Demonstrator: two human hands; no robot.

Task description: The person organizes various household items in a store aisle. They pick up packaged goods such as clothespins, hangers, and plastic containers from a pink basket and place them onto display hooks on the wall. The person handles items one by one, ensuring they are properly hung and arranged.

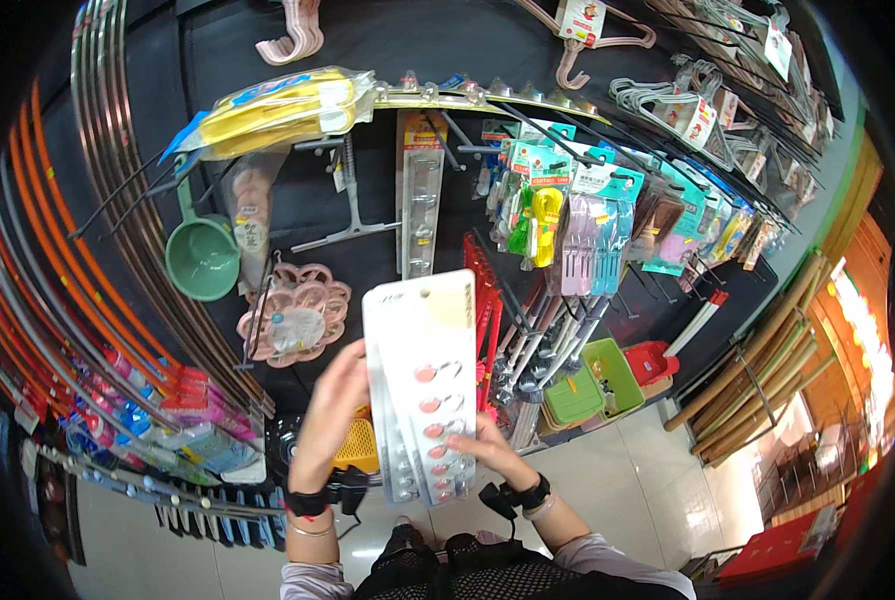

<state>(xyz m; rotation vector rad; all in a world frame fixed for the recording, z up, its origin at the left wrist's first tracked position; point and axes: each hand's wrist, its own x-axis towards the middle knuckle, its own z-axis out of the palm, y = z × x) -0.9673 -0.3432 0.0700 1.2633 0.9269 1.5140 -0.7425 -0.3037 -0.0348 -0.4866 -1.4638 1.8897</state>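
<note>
Upright in front of me are overlapping blister-packed cards, the front one white at the top. Small round red-and-silver pieces, perhaps hooks, run down it in a column. My right hand grips the cards at their lower right edge, with the thumb over the front. My left hand is at the left edge, its fingertips partly hidden behind the cards and slightly blurred. Behind them, a similar long blister pack hangs on the dark display wall.
Left of the cards hang a green dipper and a pink round clip hanger. Packaged clotheslines and pegs hang on metal prongs to the right. Below stand green plastic bins. Bamboo poles lean at far right; long rods line the left.
</note>
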